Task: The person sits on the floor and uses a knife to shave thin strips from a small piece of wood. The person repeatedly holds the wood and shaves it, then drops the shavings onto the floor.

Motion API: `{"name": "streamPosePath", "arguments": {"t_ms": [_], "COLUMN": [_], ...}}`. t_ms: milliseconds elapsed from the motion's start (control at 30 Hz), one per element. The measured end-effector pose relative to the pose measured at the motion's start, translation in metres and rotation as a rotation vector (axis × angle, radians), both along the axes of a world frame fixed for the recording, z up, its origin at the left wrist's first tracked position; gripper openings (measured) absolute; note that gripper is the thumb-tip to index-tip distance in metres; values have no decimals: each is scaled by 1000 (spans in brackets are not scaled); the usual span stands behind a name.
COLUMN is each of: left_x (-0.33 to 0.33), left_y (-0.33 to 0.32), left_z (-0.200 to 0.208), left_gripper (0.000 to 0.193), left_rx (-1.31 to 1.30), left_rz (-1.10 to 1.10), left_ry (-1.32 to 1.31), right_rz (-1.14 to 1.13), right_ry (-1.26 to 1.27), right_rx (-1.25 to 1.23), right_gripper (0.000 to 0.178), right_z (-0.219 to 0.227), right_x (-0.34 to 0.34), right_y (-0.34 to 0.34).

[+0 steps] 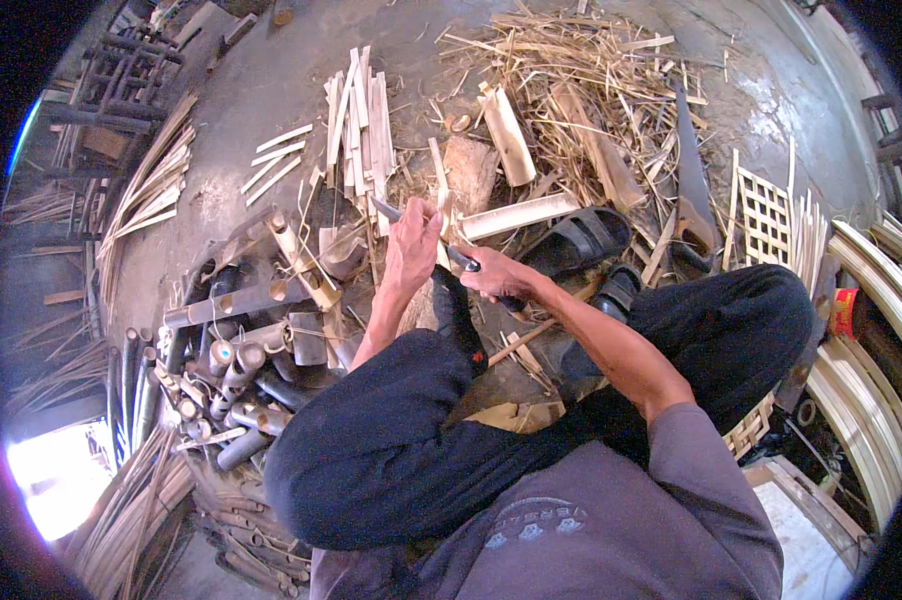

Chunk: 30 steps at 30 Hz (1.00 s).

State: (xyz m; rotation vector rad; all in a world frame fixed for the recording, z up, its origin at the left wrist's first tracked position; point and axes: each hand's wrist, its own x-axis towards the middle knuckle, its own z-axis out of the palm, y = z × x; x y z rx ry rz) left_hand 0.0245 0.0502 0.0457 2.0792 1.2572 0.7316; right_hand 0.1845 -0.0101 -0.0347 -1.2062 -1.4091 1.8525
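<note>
My right hand is closed round the black handle of a knife. The blade points up and to the left, passing behind my left hand, and what looks like its tip shows beyond the fingers. My left hand is closed, with a pale bamboo strip standing up by its fingertips; the grip itself is partly hidden. Just beyond the hands lie a wooden block and a split bamboo length. Beside my right hand rest two black sandals.
Bamboo shavings heap at the far right, beside a handsaw and a woven bamboo lattice. Cut strips lie ahead. Bamboo tubes crowd the left; bent slats stand at the right.
</note>
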Motion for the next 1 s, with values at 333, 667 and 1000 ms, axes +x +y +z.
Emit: {"name": "streamPosePath", "arguments": {"t_ms": [333,667,1000], "left_x": [-13,3,-8], "left_y": [-24,-26,3], "left_z": [1,-3,-25], "left_gripper": [16,28,57], "left_rx": [-68,-67,-193], "left_rz": [136,150,77], "left_ry": [-19,-156,-260], "right_rz": [20,-31,319], "right_ry": [-215,-420,-360], "right_rx": [323,713,47], "right_gripper": [37,50,24], "right_z": [-23,-79,-30], "right_x": [-1,6,3], "right_y": [8,17,1]}}
